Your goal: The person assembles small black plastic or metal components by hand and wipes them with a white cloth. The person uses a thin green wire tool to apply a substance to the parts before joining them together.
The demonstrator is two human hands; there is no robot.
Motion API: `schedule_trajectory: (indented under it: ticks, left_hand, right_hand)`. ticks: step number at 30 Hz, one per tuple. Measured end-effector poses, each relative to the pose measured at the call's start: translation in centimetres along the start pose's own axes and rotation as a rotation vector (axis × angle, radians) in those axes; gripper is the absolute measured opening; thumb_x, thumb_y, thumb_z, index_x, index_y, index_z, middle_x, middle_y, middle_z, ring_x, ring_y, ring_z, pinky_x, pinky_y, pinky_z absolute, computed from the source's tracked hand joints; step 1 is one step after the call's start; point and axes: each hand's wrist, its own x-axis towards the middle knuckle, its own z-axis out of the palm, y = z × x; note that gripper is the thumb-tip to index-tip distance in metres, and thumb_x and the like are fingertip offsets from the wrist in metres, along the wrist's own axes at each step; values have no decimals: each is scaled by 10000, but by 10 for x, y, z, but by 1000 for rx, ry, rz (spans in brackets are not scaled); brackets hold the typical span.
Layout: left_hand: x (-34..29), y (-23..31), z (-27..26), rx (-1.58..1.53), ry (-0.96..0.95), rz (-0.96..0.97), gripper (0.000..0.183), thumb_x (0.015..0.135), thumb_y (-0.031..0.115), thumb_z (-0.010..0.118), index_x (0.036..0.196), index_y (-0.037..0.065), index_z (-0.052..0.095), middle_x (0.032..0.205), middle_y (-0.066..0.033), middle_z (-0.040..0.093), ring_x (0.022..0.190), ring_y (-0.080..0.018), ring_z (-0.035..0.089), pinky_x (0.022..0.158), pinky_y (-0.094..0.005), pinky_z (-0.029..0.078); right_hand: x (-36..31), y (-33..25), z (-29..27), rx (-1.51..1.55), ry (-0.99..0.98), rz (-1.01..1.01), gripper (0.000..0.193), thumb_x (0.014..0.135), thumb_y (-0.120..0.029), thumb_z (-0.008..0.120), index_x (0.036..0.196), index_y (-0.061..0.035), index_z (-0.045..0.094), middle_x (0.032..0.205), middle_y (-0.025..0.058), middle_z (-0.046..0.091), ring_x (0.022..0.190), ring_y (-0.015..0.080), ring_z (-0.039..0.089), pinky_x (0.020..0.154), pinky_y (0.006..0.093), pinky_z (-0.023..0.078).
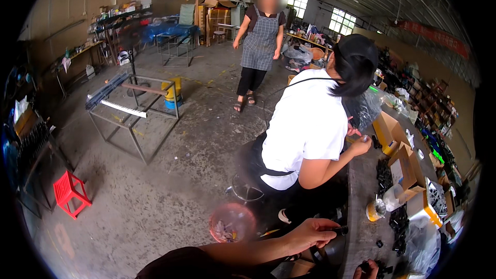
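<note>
My left hand [311, 231] is closed around a short black tube-shaped piece [339, 231], which sticks out past the fingertips to the right. It hangs by the near edge of the workbench [360, 201]. Low in the picture, partly cut off by the rim, my right hand [366, 270] has its fingers curled over a small black part whose kind I cannot make out. Close by on the bench lie more black parts [398, 222] and one loose black piece [380, 244].
A seated person in a white shirt [310, 119] works at the bench ahead. Another person in a checked apron [257, 41] stands farther off. Cardboard boxes [405, 168], a jar [375, 210] and a clear plastic bag [422, 243] line the bench. A pink bin [232, 222] is on the floor.
</note>
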Motion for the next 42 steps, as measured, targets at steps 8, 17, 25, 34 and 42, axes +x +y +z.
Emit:
schedule_trajectory:
  ticks: [8,17,25,34,42]
  left_hand:
    - [6,-12,-2,-69,9,4,349,894,74,635,1205,-57,544,814,-50,589,622,-91,487,547,-210,388]
    - [8,-15,6,-17,8,-66,380,891,82,636,1228,-55,530,811,-48,581,627,-97,482,556,-209,389]
    - [13,-22,14,34,-15,-139,393,892,85,637,1244,-46,521,801,-32,572,623,-87,477,555,-202,394]
    - [29,-38,23,49,-91,-203,349,904,66,608,1229,-37,533,753,-11,538,619,-77,482,554,-205,390]
    - [51,-59,40,18,-128,-380,320,876,-21,579,1188,-62,519,714,-53,515,610,-127,467,559,-230,354]
  right_hand:
    - [-5,-7,3,3,50,66,385,819,0,653,1189,51,558,1009,141,671,909,217,634,820,349,517]
    - [-17,27,0,124,121,230,270,839,-31,629,1091,64,613,988,152,675,884,241,640,738,344,514]
    - [-29,19,-5,718,281,543,420,972,-277,450,1141,95,550,1098,202,595,1079,283,545,900,428,454]
    - [-45,9,-15,465,258,520,401,958,-246,469,1171,85,548,1139,186,591,1119,281,522,960,408,418]
    - [-68,-7,-30,-154,224,509,257,842,-56,615,1089,13,624,985,118,669,884,222,625,770,350,502]
